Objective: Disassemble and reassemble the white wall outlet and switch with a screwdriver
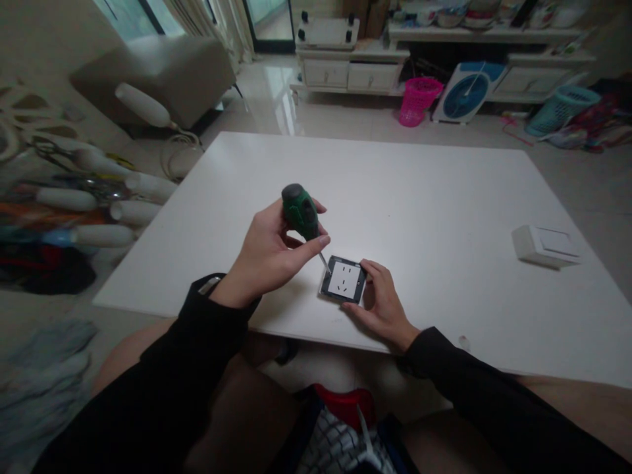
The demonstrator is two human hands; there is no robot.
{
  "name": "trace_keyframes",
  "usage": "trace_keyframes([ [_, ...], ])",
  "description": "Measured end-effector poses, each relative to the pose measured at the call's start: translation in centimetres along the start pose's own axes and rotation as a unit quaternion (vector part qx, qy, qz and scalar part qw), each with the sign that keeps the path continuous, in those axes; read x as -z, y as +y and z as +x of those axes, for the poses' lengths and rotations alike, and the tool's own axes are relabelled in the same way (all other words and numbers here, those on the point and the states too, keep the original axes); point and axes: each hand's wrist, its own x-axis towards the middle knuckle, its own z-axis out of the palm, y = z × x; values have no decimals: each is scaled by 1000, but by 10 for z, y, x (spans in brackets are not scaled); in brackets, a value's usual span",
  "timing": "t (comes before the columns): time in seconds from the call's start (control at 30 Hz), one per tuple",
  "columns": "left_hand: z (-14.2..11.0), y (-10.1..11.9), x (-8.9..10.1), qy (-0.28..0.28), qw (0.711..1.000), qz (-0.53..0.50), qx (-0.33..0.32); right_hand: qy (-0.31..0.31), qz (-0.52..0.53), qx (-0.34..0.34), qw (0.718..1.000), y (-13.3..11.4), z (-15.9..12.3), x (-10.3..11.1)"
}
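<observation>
A screwdriver [301,212] with a green and black handle is gripped in my left hand [271,253], its fingers wrapped round the lower handle. The shaft slants down to the right, and its tip meets the left edge of a wall socket [344,280]. This socket has a white face with slots and a dark frame, and lies on the white table near its front edge. My right hand [380,299] pinches the socket's right side between thumb and fingers, holding it against the tabletop. The underside of the socket is hidden.
On the right of the white table [419,197] stands a white switch box [546,247]. Several white bulbs or tubes [101,235] lie at the left. Beyond the table are a pink basket [417,102], a blue fan [467,93] and a grey ottoman [158,69].
</observation>
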Motion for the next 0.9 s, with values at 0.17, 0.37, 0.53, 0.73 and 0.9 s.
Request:
trace_keyframes([
  [0.17, 0, -2, -2, -16, 1000, 0, 1, 1, -1, -1, 1000, 0, -1, -1],
  [0.37, 0, -2, -2, -23, 1000, 14, -3, -1, -8, -1, 1000, 0, 0, -1],
  [0.53, 1, -2, -3, -29, 1000, 10, -5, -6, -9, -5, 1000, -1, 1, 0],
  [0.73, 0, -3, -4, -31, 999, 13, -10, -3, -9, -3, 1000, -1, 1, 1],
  [0.9, 0, -3, -5, -31, 999, 23, -19, -1, -9, -5, 1000, 0, 1, 1],
])
